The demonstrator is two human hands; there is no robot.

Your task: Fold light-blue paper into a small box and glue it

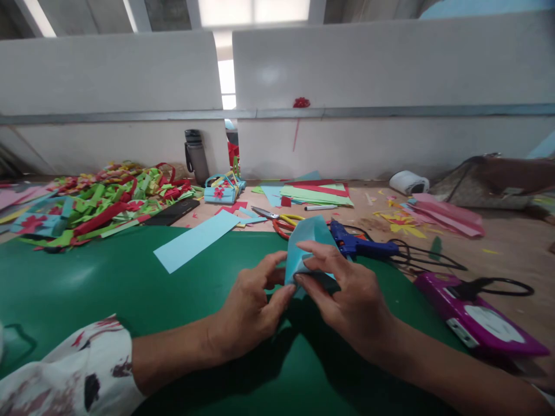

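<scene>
A folded piece of light blue paper is held up in front of me above the green table surface. My left hand pinches its lower left edge between thumb and fingers. On the other side my right hand grips the lower right part, thumb in front and fingers bent over the fold. Part of the paper is hidden behind my right fingers. A flat light blue paper strip lies to the left of my hands. Just beyond the held paper are scissors and a blue glue gun.
Paper strips heap up at the far left beside a dark phone and a grey bottle. A small blue paper bag stands behind. Right of me lie a purple power strip, black cables and pink paper.
</scene>
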